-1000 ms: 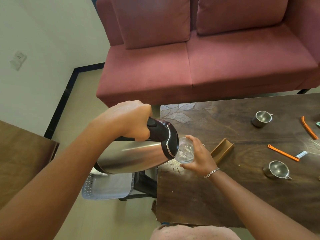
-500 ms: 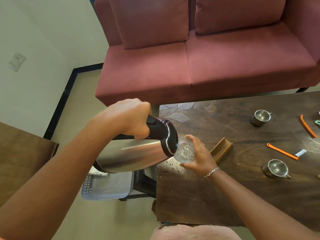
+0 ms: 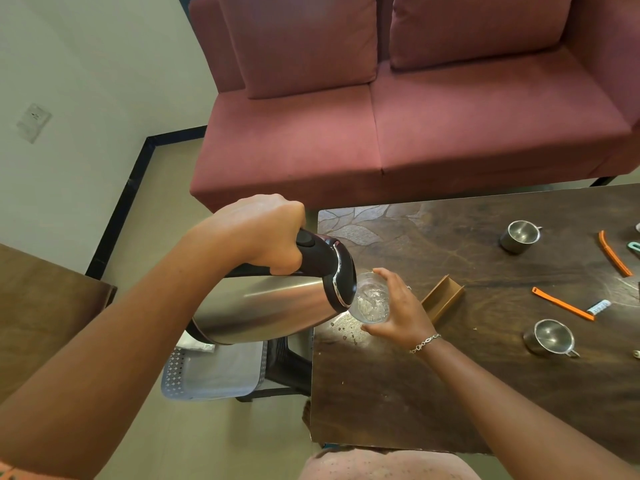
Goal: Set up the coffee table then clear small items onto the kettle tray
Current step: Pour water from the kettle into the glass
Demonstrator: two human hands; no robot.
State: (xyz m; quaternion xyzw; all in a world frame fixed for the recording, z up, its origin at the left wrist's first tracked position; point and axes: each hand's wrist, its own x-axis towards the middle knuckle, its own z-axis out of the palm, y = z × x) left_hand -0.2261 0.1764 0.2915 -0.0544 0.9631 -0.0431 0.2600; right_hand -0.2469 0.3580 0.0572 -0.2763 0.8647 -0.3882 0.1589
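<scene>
Dark wooden coffee table (image 3: 398, 393) stands before red fabric sofa (image 3: 381, 133). Over its left edge: tilted steel kettle with black top (image 3: 263, 306), spout at clear glass tumbler (image 3: 372, 301). Brown wooden tray (image 3: 445, 297) just right of tumbler. Further right: rear steel cup (image 3: 519, 235), front steel cup (image 3: 550, 337), orange plastic strip (image 3: 562, 304) between.

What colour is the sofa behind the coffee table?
The sofa is a dusty pinkish red, cushions included; the head view shows it plainly.

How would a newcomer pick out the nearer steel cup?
Find the dark coffee table before the red sofa. On its right part, the nearer steel cup sits on the person's side of the straight orange stick; the far steel cup stands beyond it.
</scene>
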